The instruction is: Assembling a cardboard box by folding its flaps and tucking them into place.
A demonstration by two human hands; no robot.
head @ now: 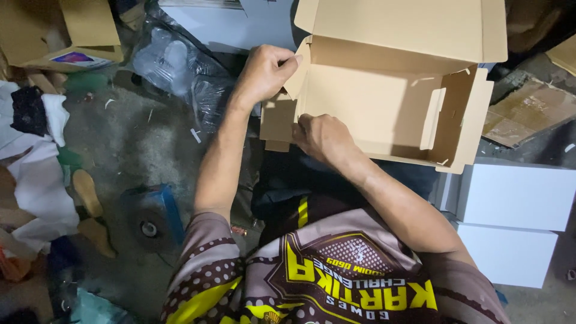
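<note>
Together, both hands work an open brown cardboard box (384, 108).
Left hand (264, 72) pinches its side flap (298, 75); right hand (324, 138) grips the lower flap (277, 123).

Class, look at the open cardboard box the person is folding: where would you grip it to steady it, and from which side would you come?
Probably grip the cardboard box by its left end wall, coming from the left. That wall stands upright with a free top edge, thin enough to pinch. The left hand already pinches it at the top corner, and the right hand presses the flap below. The right end panel splays outward, so it is less firm.
</note>
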